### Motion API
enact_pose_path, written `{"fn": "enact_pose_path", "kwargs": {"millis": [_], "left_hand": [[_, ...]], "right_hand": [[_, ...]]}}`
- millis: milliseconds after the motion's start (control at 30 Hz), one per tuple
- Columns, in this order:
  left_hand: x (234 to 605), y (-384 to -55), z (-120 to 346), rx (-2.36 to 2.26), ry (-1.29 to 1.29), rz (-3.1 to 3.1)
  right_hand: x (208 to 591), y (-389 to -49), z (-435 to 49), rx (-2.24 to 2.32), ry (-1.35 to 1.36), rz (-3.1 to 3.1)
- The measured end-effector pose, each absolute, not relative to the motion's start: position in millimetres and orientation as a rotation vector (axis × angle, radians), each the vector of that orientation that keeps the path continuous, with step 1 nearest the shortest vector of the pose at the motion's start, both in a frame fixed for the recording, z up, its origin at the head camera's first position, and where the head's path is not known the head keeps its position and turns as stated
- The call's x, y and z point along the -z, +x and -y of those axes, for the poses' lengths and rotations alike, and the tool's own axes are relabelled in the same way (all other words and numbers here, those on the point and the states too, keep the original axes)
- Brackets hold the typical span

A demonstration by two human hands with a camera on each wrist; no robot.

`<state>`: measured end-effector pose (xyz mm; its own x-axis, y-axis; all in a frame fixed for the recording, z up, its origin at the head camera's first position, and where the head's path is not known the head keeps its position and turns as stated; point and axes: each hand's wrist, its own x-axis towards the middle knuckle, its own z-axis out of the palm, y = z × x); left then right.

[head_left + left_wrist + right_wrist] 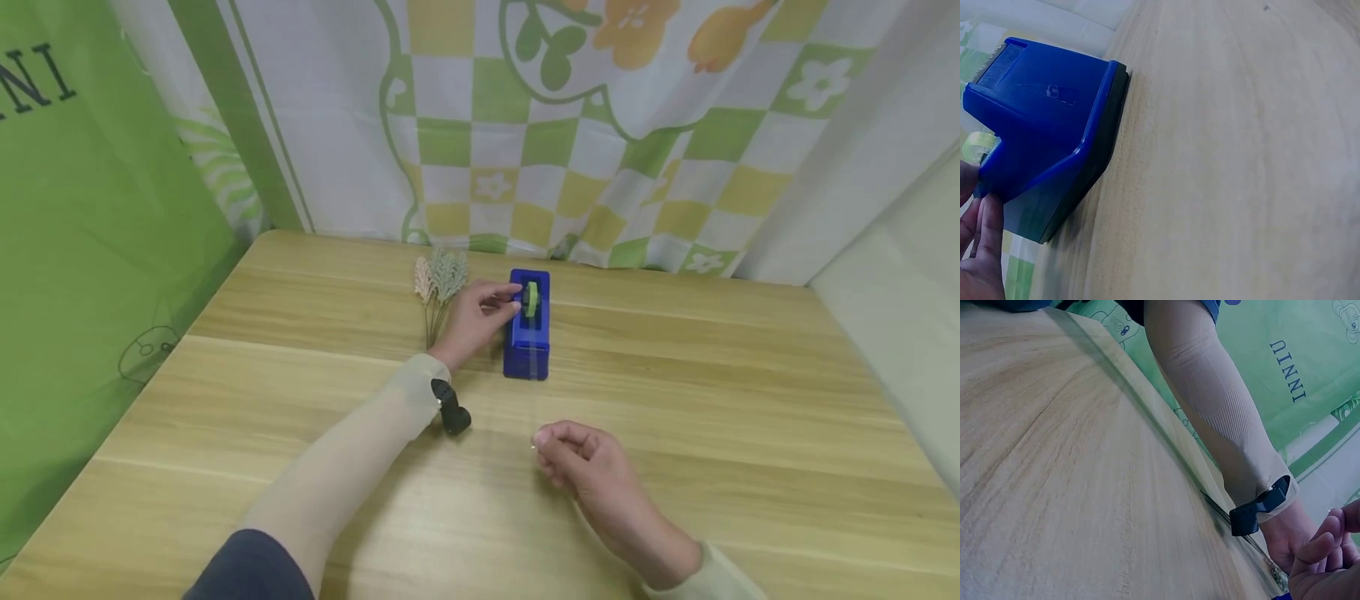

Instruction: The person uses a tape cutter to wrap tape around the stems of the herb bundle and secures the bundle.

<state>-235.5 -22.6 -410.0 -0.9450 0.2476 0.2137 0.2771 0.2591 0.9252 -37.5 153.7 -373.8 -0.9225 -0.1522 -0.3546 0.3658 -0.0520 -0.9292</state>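
A blue tape dispenser point(527, 362) stands on the wooden table with a greenish roll of tape point(532, 299) in its well. My left hand point(476, 321) grips the dispenser's left side beside the roll; in the left wrist view, thumb and fingers point(990, 228) pinch its side wall. A faint clear strip of tape runs from the dispenser's front toward my right hand point(592, 475). That hand pinches the strip's end between thumb and index finger, low over the table in front of the dispenser. In the right wrist view its curled fingers point(1329, 550) overlap the left hand.
Artificial pink and green sprigs point(442, 279) lie left of the dispenser, by the left wrist. A toothed cutting edge point(988, 62) lines the dispenser's front. A black wrist camera point(452, 412) sits on the left sleeve. A patterned curtain point(525, 142) hangs behind the table point(712, 400).
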Motion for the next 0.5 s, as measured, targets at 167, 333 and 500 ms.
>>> {"fn": "enact_pose_path", "kwargs": {"millis": [167,333,500], "left_hand": [[403,-236,25,1.785,-0.523,2.543],[379,-234,48,1.6,-0.544,2.614],[358,-223,93,1.316,-0.461,2.779]], "right_hand": [[374,-36,-155,2.054,0.243,-1.869],[373,-36,-157,2.059,0.238,-1.883],[372,-36,-160,2.058,0.239,-1.893]]}}
